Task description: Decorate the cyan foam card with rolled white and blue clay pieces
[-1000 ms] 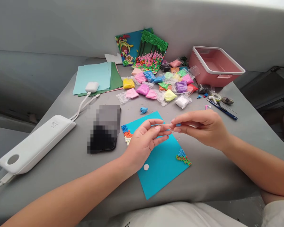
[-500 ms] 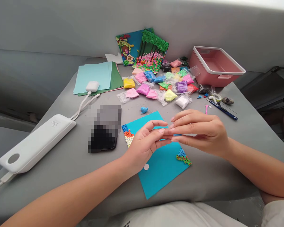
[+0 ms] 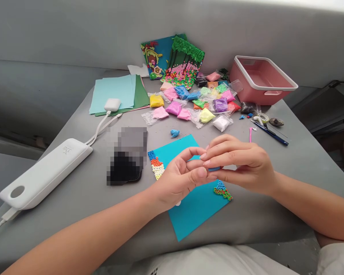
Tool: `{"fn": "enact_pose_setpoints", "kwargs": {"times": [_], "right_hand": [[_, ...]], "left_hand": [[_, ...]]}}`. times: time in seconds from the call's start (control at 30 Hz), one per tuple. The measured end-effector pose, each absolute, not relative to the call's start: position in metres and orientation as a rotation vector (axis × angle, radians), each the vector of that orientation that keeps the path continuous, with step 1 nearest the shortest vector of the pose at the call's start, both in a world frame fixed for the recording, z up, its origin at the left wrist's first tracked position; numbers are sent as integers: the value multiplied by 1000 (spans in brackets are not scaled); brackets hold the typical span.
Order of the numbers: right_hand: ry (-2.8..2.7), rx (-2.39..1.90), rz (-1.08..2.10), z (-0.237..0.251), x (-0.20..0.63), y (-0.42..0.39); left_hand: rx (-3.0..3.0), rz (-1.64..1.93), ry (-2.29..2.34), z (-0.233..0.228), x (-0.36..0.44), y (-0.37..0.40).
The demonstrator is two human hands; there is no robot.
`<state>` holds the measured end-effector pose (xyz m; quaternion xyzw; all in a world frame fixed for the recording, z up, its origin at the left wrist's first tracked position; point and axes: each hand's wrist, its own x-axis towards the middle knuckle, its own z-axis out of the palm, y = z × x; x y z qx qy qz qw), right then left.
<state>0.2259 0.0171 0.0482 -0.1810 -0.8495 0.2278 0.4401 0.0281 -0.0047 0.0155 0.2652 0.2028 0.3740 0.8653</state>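
Note:
A small piece of blue clay (image 3: 214,169) is pinched between the thumb and fingers of my right hand (image 3: 243,162). My left hand (image 3: 179,177) closes on it from the other side, its thumb and fingertips meeting the right fingertips; most of the clay is hidden. Both hands hover over a turquoise card (image 3: 199,212). Small ring-shaped pieces in blue, orange, white and yellow (image 3: 157,166) cover its left corner, partly behind my left hand. Blue and green-red rings (image 3: 222,191) cluster at its right edge. A blue clay lump (image 3: 174,133) lies beyond the card.
Clay packets (image 3: 206,115) spread across the back, before two decorated pictures (image 3: 186,61). A pink basket (image 3: 263,89) stands back right, near a dark blue pen-like tool (image 3: 271,133). Left are a blurred phone (image 3: 129,156), a white power bank (image 3: 46,173) and coloured sheets (image 3: 113,91).
My fingers have shifted around the blue clay, with the left thumb lower and the right hand slightly farther left. My left wrist now covers most of a white disc on the card.

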Motion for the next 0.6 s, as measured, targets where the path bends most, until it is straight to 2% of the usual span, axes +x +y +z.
{"fn": "enact_pose_setpoints", "kwargs": {"times": [0.6], "right_hand": [[-2152, -454, 443, 52, 229, 13]], "left_hand": [[612, 799, 467, 21, 28, -5]]}}
